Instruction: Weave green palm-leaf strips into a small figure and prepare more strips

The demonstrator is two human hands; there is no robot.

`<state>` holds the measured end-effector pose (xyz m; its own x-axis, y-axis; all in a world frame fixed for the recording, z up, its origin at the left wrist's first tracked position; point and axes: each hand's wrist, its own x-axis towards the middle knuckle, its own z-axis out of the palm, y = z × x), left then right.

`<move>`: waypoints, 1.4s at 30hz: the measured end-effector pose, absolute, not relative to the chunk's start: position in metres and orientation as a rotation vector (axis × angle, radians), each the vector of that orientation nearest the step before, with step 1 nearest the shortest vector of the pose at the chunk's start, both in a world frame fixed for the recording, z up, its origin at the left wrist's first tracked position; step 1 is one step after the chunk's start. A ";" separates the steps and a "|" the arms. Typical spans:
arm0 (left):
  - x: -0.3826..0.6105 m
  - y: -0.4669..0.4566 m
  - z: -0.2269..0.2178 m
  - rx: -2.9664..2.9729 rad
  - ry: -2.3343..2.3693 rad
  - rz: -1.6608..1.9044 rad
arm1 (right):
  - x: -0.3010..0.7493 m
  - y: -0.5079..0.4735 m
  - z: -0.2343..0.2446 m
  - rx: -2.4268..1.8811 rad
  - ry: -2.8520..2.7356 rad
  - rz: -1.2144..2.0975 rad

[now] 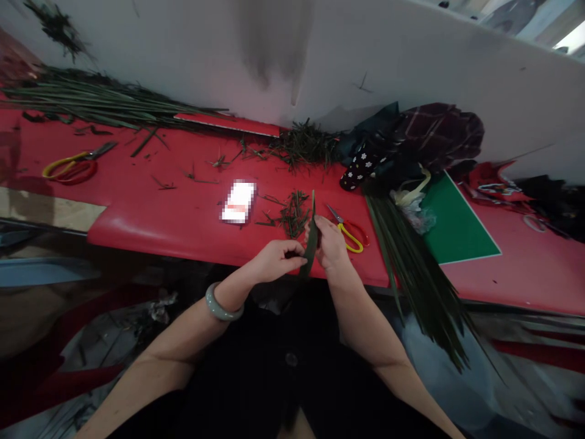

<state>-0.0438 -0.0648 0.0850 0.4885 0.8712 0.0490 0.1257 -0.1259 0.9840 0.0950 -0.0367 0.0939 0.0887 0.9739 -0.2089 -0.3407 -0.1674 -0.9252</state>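
Observation:
Between my two hands is a long green leaf strip (311, 244), its pointed tip upward. My left hand (281, 259) pinches its lower part with thumb and fingers, and a pale green bangle (219, 303) circles that wrist. Higher up, my right hand (329, 241) grips the leaf from the other side. Just right of that hand lie scissors (351, 236) with red and yellow handles, blades apart. Small piles of cut leaf bits (295, 213) lie beyond my hands on the red tabletop (183, 225).
A glowing phone (238, 201) lies left of the cuttings. At right, a bundle of long leaves (415, 274) hangs over the table edge beside a green board (461, 231) and a flowered umbrella (361, 166). Another pair of scissors (73, 167) and long stalks (91, 97) are at far left.

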 end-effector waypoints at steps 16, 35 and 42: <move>-0.049 -0.049 0.079 0.965 0.882 0.980 | 0.095 -0.055 0.075 -1.147 -1.326 1.385; -0.043 -0.056 0.064 1.402 1.106 0.869 | 0.101 -0.051 0.067 -1.240 -1.394 1.197; -0.041 -0.057 0.060 1.292 1.076 0.917 | 0.101 -0.052 0.065 -1.312 -1.381 1.163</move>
<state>-0.0409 -0.0575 0.0600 0.2712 0.9577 -0.0965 0.0564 0.0843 0.9948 0.1010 -0.0522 0.0653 -0.0558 0.9984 -0.0063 0.1758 0.0037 -0.9844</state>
